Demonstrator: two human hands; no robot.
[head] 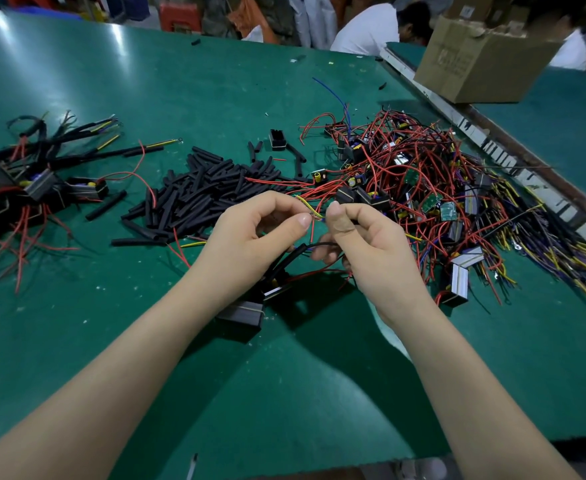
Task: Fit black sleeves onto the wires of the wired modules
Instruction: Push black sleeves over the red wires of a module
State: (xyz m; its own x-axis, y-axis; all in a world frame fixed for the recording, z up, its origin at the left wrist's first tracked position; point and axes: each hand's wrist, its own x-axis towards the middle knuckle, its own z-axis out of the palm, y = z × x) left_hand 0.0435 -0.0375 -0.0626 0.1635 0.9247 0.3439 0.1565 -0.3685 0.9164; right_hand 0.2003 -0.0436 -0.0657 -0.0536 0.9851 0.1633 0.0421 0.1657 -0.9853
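Note:
My left hand pinches the ends of thin yellow and red wires between thumb and fingers. My right hand meets it, thumb pressed to the same wire ends, its lower fingers curled round a black sleeve. That sleeve runs down to a black wired module lying on the green table under my wrists. A heap of loose black sleeves lies just beyond my hands.
A tangle of unsleeved modules with red, yellow and purple wires fills the right side. Sleeved modules are piled at the far left. A cardboard box stands at the back right, past the table's edge rail. A person sits behind.

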